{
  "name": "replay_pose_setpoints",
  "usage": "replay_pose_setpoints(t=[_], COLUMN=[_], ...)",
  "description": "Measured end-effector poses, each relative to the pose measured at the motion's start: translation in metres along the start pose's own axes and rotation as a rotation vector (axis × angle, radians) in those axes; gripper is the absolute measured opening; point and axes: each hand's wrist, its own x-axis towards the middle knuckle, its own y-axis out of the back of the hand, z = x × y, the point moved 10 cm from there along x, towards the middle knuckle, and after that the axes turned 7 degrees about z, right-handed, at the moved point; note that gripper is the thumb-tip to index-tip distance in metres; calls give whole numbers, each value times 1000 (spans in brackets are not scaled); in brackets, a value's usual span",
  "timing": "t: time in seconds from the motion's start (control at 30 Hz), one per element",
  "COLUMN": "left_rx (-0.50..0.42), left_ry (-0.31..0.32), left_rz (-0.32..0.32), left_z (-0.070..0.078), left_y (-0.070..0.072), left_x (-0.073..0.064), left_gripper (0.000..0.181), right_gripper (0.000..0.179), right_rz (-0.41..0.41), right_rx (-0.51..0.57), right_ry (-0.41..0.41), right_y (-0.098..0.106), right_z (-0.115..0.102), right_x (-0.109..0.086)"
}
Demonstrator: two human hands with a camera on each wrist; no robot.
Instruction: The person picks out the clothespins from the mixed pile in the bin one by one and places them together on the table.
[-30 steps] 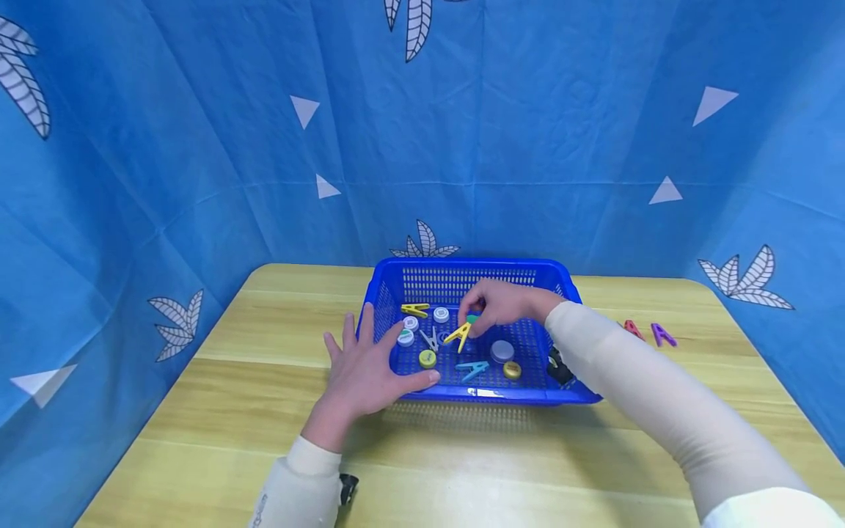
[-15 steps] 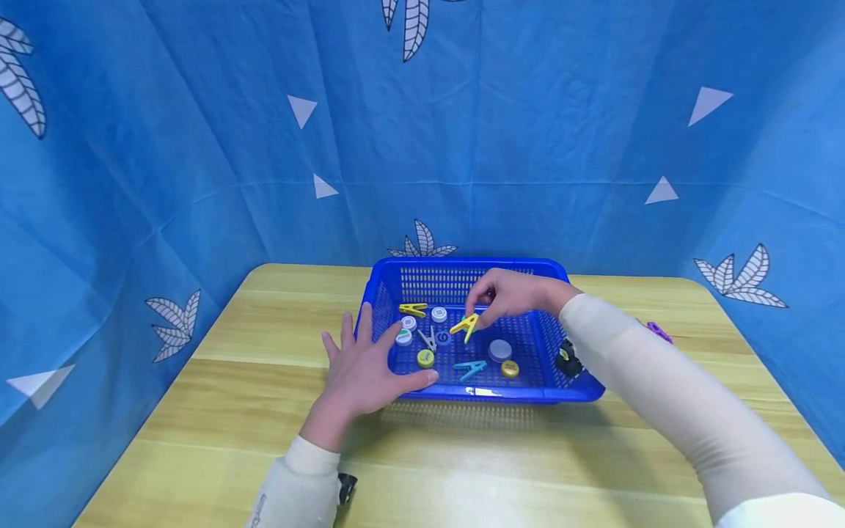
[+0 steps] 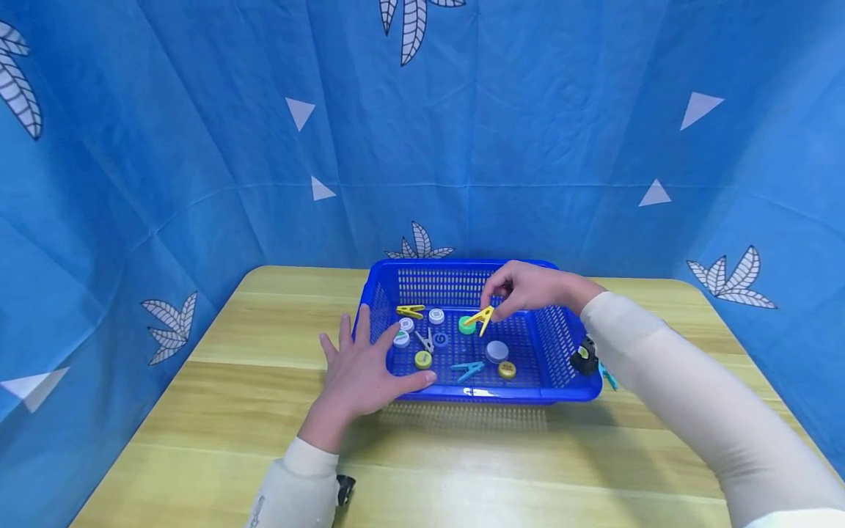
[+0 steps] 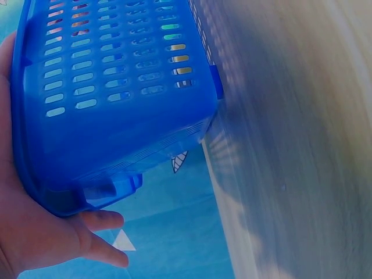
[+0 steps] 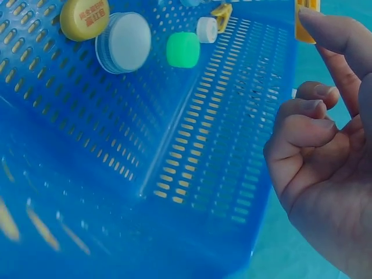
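Note:
A yellow clothespin (image 3: 485, 317) is pinched between the thumb and index finger of my right hand (image 3: 528, 286), raised over the right half of a blue plastic basket (image 3: 561, 393). In the right wrist view, the other fingers of this hand are curled beside the basket's wall. My left hand (image 3: 359, 378) lies with spread fingers over the basket's left rim, its thumb along the front. Inside the basket are a green cap (image 3: 466, 325), a large pale lid (image 3: 496, 352), a gold cap (image 3: 507, 370), a light-blue clothespin (image 3: 468, 369) and another yellow clothespin (image 3: 411, 311).
Several more caps, among them a yellow cap (image 3: 423, 359), lie in the basket near a grey clothespin (image 3: 425, 341). A teal clothespin (image 3: 608, 377) shows on the wooden table (image 3: 462, 462) beside my right sleeve. A blue patterned cloth (image 3: 528, 147) hangs behind.
My right hand has lifted the yellow clothespin and carried it rightward, uncovering the green cap. Its forearm now hides the red and purple clothespins on the table. My left hand stays put.

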Motion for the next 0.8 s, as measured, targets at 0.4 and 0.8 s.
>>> replay_pose_setpoints(t=[0.4,0.8], left_rx=[3,2], left_ry=[-7,-19], left_rz=[3,9], left_z=[0,1], left_y=[-1,-1], left_x=[0,-1], left_gripper=[114,113], right_gripper=[14,12], right_rz=[24,58], right_rx=[-4,-8], right_ry=[-37,-76], right_y=[21,36], right_z=[2,9], right_x=[-23,-50])
